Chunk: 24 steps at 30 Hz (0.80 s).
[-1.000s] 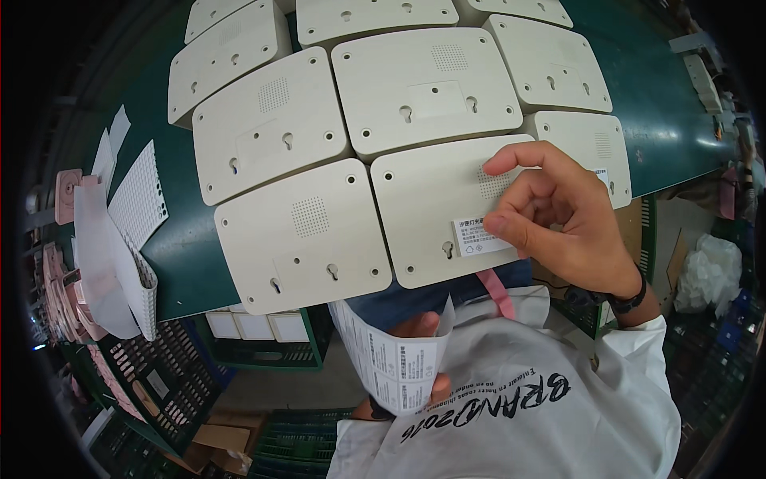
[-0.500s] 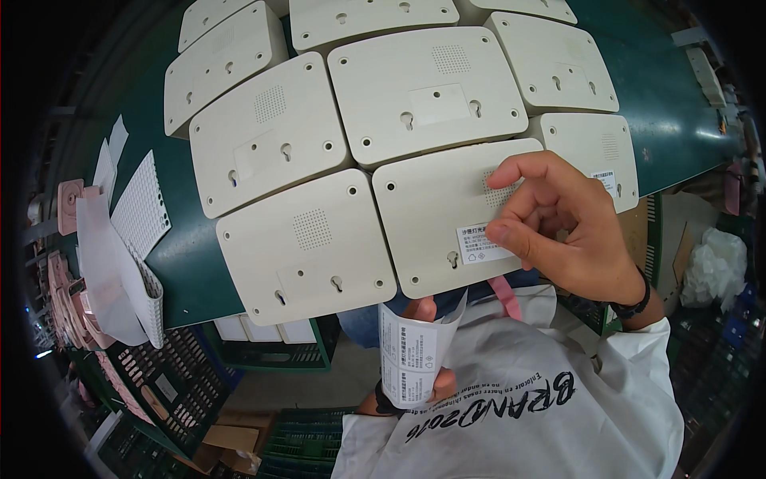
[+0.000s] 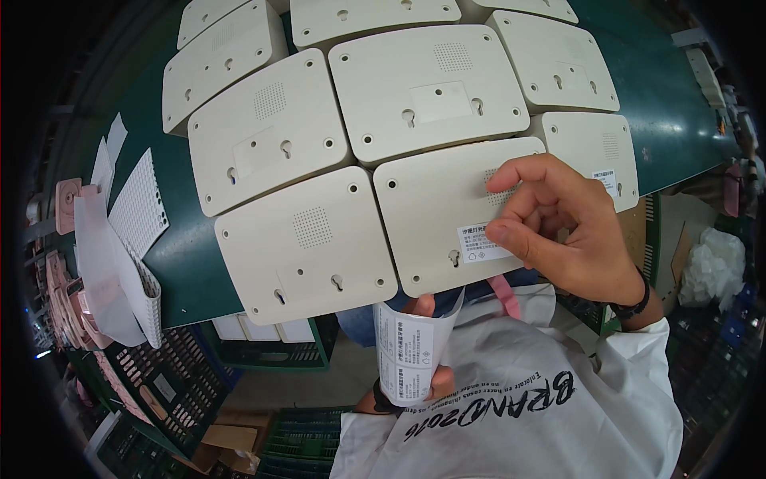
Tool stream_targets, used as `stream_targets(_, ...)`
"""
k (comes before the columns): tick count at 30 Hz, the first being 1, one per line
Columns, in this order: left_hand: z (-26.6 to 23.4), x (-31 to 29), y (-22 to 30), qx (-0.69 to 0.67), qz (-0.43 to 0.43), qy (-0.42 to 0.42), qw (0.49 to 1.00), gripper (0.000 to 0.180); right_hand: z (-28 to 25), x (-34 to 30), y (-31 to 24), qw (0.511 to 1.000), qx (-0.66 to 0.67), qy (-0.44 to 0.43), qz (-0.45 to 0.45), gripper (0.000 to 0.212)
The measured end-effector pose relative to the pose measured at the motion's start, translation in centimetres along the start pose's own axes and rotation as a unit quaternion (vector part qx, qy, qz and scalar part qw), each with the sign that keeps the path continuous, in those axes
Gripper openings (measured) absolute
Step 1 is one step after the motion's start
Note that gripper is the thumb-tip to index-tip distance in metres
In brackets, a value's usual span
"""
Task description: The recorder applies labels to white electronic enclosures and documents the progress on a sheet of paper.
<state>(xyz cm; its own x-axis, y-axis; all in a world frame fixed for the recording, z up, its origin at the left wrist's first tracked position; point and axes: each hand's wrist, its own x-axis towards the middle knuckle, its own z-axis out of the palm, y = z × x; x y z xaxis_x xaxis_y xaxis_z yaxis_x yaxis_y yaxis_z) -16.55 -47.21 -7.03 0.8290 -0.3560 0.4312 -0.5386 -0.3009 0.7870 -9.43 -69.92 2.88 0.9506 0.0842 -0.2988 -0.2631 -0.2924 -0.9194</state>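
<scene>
My right hand (image 3: 562,227) is over the nearest cream plastic housing (image 3: 427,203). Its thumb tip overlaps the right end of a white printed label (image 3: 479,242), which looks flat on the housing. The index finger arches apart from the thumb; the other fingers curl behind. Below the table edge, my left hand (image 3: 440,385) grips a curved sheet of white labels (image 3: 407,359), its thumb showing above and fingers beside it; the sheet hides the rest. Another housing (image 3: 307,247) lies to the left, its recessed panel bare. The right-hand housing (image 3: 586,152) bears a label partly behind my hand.
More cream housings (image 3: 427,88) stand packed in rows on the green table (image 3: 179,263). Backing paper and a perforated white sheet (image 3: 140,207) lie on the left side. Green crates (image 3: 307,355) sit below the table, and a clear plastic bag (image 3: 714,267) is at the right.
The left hand and its label sheet have shifted very slightly left. My right hand stays in place at the label.
</scene>
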Motion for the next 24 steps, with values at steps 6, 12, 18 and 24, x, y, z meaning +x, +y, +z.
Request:
stream_targets(6,-0.1,-0.1,0.1,-0.004,0.002,0.0,1.0,0.06,0.0,0.0,0.0,1.0,-0.008,0.0,0.001,0.033)
stream_targets(12,-0.1,0.0,0.1,-0.013,0.004,0.0,1.0,0.059,0.1,0.0,0.1,1.0,-0.013,0.003,0.001,0.031)
stream_targets(18,-0.1,0.2,0.1,-0.025,0.01,-0.006,1.0,0.059,0.3,-0.2,-0.1,0.998,-0.055,0.011,-0.006,0.031)
stream_targets(24,-0.6,-0.4,0.3,-0.038,-0.037,-0.02,0.998,0.061,0.9,0.2,-0.8,0.963,-0.232,0.045,-0.13,0.03)
